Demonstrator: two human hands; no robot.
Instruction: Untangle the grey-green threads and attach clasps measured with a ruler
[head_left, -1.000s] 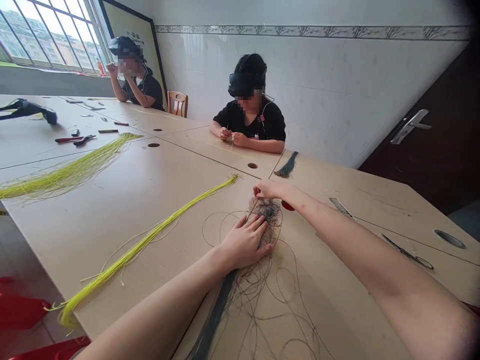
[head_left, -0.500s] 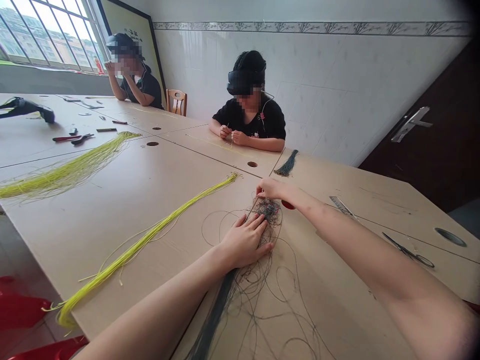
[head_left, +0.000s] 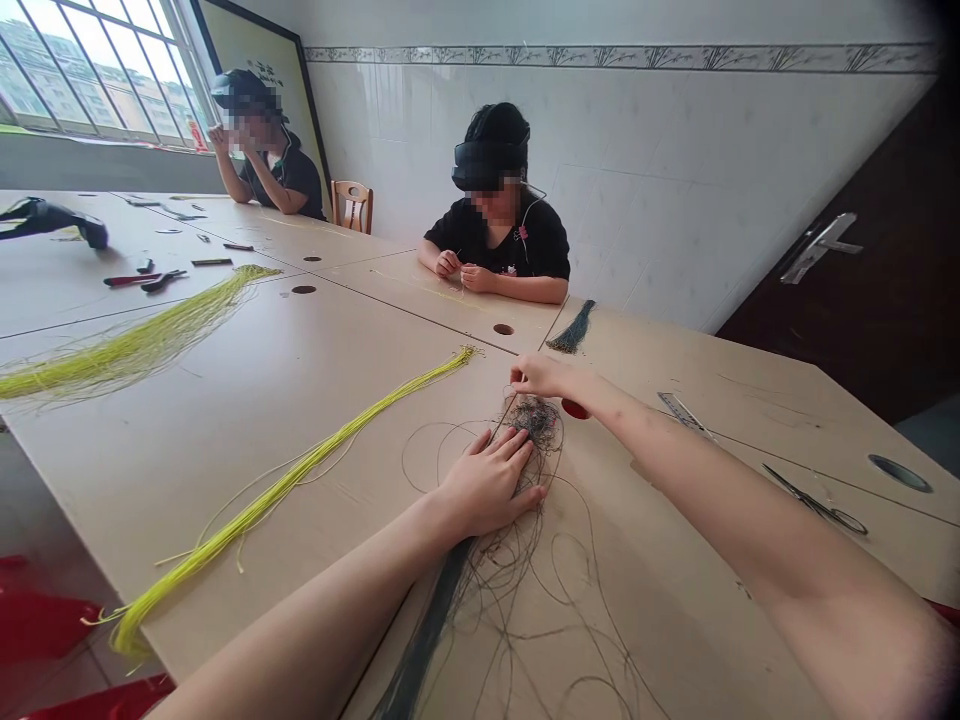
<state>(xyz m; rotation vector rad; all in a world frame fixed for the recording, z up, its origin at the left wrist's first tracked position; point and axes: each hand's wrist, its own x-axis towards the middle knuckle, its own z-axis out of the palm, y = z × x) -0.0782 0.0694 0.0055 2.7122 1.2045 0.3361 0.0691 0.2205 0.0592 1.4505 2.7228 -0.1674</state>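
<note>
My left hand (head_left: 491,482) lies flat with its fingers spread, pressing on a bundle of dark grey-green cords (head_left: 439,620) on the table. Past its fingertips is a tangled clump (head_left: 537,420) of the same cord. Just beyond that clump, my right hand (head_left: 538,375) is closed in a pinch, its fingertips close to the tangle. Whatever it pinches is too fine to make out, though a thin loop of cord shows beside it. Loose loops of cord (head_left: 570,570) spread over the tabletop to the right of my left hand.
A yellow cord bundle (head_left: 330,445) lies to the left, with another yellow bundle (head_left: 150,335) farther off. Scissors (head_left: 817,500) and a ruler (head_left: 681,412) are at right. A short dark bundle (head_left: 574,328) lies ahead. One person (head_left: 502,235) sits across the table, another (head_left: 281,170) farther left.
Both hands stay almost in place; the right hand shifts very slightly. The cords under and around them look the same.
</note>
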